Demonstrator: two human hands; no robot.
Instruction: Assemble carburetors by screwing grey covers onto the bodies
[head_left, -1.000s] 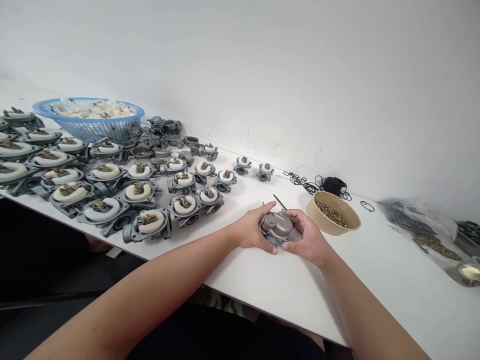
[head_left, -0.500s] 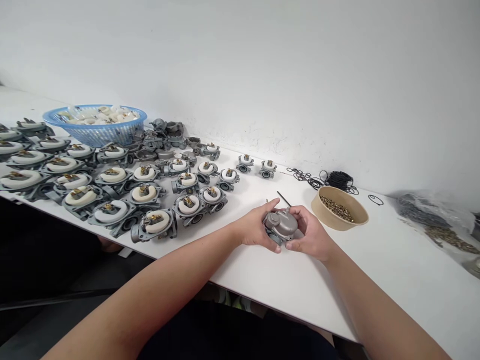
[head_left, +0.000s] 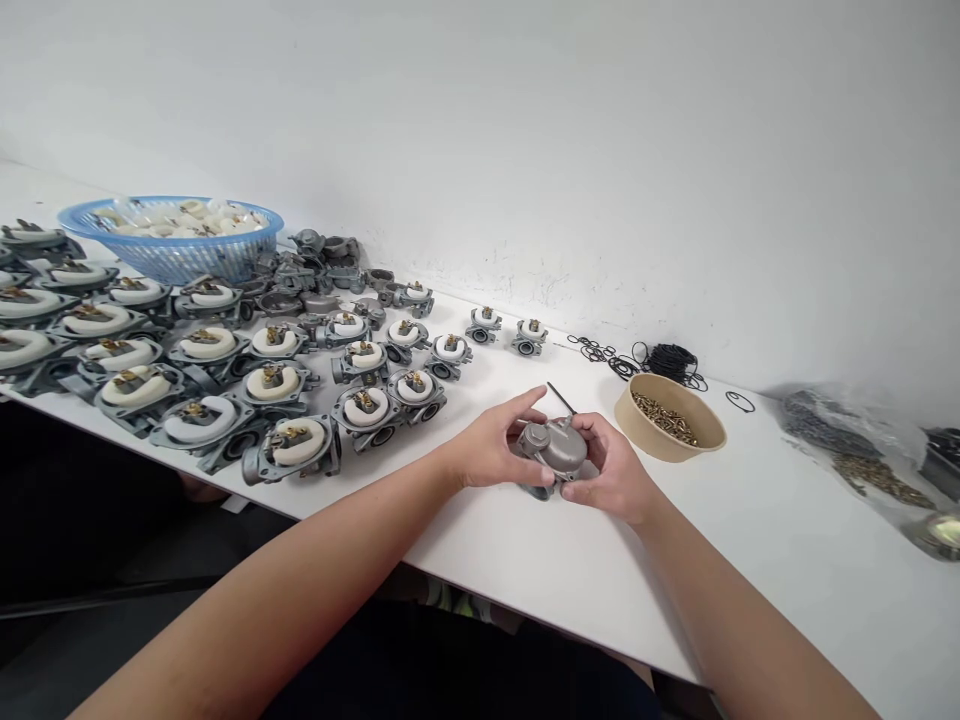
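At the near edge of the white table [head_left: 525, 570], I have both hands closed around one grey metal part [head_left: 553, 452], a small carburettor body with a domed cap facing up. My left hand [head_left: 487, 452] grips it from the left, thumb and fingers curled onto its side, with the forefinger raised over the top. My right hand [head_left: 611, 468] cups it from the right, fingers wrapped under and around the cap. The part sits just above the tabletop, or perhaps touches it; I cannot tell which.

I judge this piece to be cast metal: stiff, fairly heavy for its bulk, and not likely to bend or crush. The domed cap looks smooth and may slip, so the better hold is on the blocky body below, where edges and ports give the fingers purchase. Small fittings on top look like the fragile bits to keep clear of.

Just beyond the part lies a thin dark pin [head_left: 561, 399]. To the right stands a tan bowl [head_left: 670, 422] of small brass screws, with black rubber rings [head_left: 637, 360] behind it. On the left, rows of similar parts [head_left: 277, 385] with white floats fill the table, and a blue basket [head_left: 172, 235] stands at the back.
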